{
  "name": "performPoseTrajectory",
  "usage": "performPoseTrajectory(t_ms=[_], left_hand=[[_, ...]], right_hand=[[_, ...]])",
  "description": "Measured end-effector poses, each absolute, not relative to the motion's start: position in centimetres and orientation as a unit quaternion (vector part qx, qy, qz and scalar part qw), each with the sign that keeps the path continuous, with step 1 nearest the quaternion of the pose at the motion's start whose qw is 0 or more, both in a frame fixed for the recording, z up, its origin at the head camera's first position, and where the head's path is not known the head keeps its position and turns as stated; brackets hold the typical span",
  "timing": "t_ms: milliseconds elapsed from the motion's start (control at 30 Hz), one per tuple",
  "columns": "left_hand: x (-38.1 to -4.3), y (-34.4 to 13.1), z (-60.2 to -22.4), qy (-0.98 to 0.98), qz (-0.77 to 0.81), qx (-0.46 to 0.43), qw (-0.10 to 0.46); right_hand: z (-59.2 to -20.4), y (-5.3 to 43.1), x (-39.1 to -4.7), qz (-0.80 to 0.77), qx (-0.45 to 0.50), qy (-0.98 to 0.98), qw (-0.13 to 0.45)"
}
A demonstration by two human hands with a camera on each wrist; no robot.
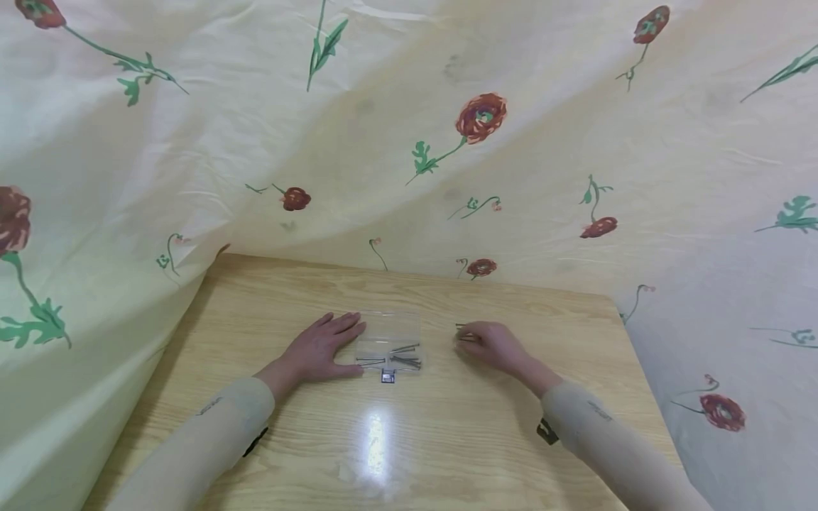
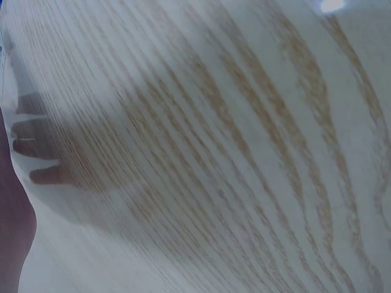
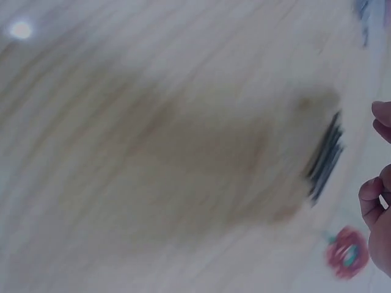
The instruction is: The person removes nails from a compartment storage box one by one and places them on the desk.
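Observation:
A clear plastic case (image 1: 388, 344) lies on the table with its lid folded back. Nails (image 1: 371, 362) lie in its left front part, and several more nails (image 1: 405, 360) are piled crosswise at the right. My left hand (image 1: 319, 349) rests with spread fingers against the case's left side; only a dark edge of that hand (image 2: 13, 213) shows in the left wrist view. Over to the right, my right hand (image 1: 495, 345) hovers close above a small bunch of nails (image 3: 325, 159) on the tabletop. Its fingers (image 3: 370, 192) are loosely bent, with a gap to the thumb and nothing visible between.
A small dark blue-and-white tab (image 1: 388, 376) sits at the case's front edge. The wood-grain table (image 1: 307, 447) meets a flowered cloth (image 1: 358, 142) hanging behind it and along both sides. Light glares off the tabletop in front of the case.

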State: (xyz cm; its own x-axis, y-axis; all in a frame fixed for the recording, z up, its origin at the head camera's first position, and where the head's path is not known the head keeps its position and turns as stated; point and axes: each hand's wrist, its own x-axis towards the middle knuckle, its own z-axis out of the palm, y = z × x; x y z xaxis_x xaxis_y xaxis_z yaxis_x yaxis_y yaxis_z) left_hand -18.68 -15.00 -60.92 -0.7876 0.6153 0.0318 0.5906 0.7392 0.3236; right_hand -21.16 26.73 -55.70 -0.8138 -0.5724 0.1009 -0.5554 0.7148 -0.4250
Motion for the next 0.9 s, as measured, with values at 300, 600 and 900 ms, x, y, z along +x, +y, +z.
performPoseTrajectory(t_ms=[300, 600, 900], left_hand=[[-18.4, -15.0, -60.6, 0.931, 0.166, 0.323, 0.042], [-18.4, -14.9, -60.7, 0.929, 0.168, 0.327, 0.035], [-18.3, -14.9, -60.7, 0.929, 0.173, 0.325, 0.036]], right_hand=[[-54.1, 21.2, -22.2, -0.229, -0.363, 0.901, 0.066], [-54.4, 18.1, -23.0, -0.2, -0.424, 0.877, 0.107], [-55.0, 17.0, -23.6, -0.152, -0.472, 0.861, 0.114]])
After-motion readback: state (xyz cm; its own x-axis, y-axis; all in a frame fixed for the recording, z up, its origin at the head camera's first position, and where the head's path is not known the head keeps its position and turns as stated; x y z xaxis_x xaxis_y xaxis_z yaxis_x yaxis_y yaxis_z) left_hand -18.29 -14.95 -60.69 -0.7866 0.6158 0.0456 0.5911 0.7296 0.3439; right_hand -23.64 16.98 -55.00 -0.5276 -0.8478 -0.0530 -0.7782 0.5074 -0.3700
